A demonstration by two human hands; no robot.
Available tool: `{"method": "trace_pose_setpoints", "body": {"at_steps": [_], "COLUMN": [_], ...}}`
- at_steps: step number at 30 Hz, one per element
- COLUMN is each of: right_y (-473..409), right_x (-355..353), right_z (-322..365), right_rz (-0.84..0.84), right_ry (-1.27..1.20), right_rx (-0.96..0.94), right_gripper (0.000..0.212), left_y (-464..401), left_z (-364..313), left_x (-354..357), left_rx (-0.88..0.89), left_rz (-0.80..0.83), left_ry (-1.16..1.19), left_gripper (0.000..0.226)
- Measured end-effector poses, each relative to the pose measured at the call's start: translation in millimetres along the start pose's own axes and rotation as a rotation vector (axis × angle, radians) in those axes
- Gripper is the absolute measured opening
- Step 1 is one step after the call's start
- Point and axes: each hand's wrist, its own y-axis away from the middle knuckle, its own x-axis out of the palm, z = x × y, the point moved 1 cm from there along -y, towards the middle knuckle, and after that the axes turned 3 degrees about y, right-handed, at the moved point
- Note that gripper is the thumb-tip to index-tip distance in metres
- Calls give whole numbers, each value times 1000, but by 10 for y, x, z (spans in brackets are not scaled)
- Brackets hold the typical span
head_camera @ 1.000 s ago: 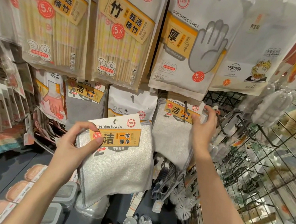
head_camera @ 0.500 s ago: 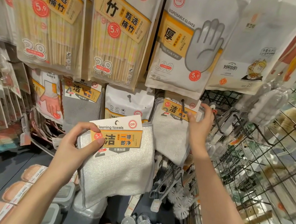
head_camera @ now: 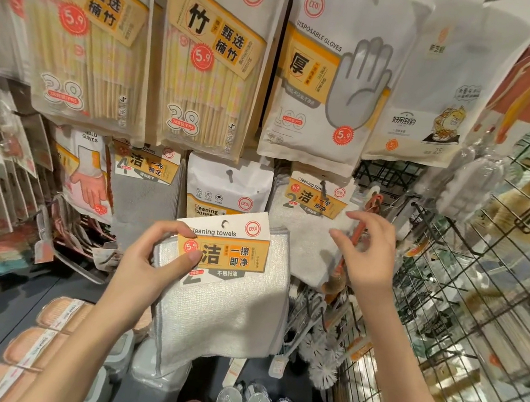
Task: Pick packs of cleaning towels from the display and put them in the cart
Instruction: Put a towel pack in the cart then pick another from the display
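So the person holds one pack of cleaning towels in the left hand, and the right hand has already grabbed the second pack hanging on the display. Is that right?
Not quite. The head view shows the left hand gripping a pack of cleaning towels, but the right hand is open, fingers spread in front of the hanging pack without gripping it. That second pack hangs on its hook, not yet taken.

Your white towel pack w/ orange-yellow "Cleaning towels" card sits tilted, mid-air below the display. Another matching pack hangs on its hook, upper right.
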Motion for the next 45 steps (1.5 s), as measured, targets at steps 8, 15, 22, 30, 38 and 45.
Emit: {"method": "trace_pose_setpoints", "body": {"at_steps": [8,15,22,30,38,45], "right_y": [427,477,565,621,623,600], "right_x": [54,175,197,192,211,186], "right_z": [383,465,464,553,509,459], "right_rz": [364,373,253,287,287,267], "right_ry": [-272,-243,-263,-383,-435,-480], "right_rx": [7,-67,-106,-105,-91,-70], "right_gripper": [43,58,54,55,55,56], "left_y": [15,39,42,33,37,17], "left_z": [-4,-49,-30,25,1,25], "left_x": [151,213,243,248,242,235], "left_rx": [32,65,58,21,-12,-49], "left_rz": [53,81,101,75,80,140], "left_ry": [-5,-9,41,92,103,139], "left_gripper": [20,54,45,44,40,36]}}
